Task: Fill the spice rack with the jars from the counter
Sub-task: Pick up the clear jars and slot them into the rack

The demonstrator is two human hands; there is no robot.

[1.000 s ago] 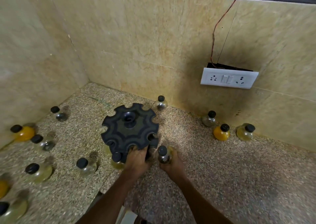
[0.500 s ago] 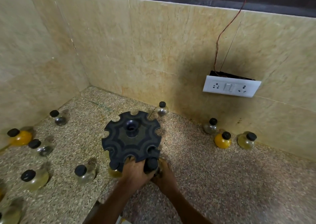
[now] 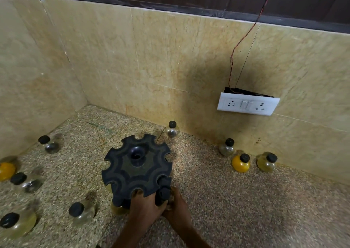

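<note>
Speckled counter (image 3: 246,210) fills my view, boxed in by beige tiled walls. Nearest me, my left hand (image 3: 144,209) grips the rack's near edge, fingers curled up against its rim. My right hand (image 3: 177,209) is wrapped around a jar (image 3: 164,192) with a black cap, held in a notch at the rack's near right; the hand hides the glass, so I think the jar is seated but cannot be sure. A second jar (image 3: 119,205) sits in the notch just left of my left hand. The rack (image 3: 136,169) is a black round disc with scalloped notches and a central hub, standing mid-counter. Loose jars stand to the left, among them a clear one (image 3: 81,210) and a yellow one (image 3: 6,171). Farther back, a jar (image 3: 172,129) stands by the wall, and three more (image 3: 241,162) cluster at right beneath a white switchboard (image 3: 248,104).
</note>
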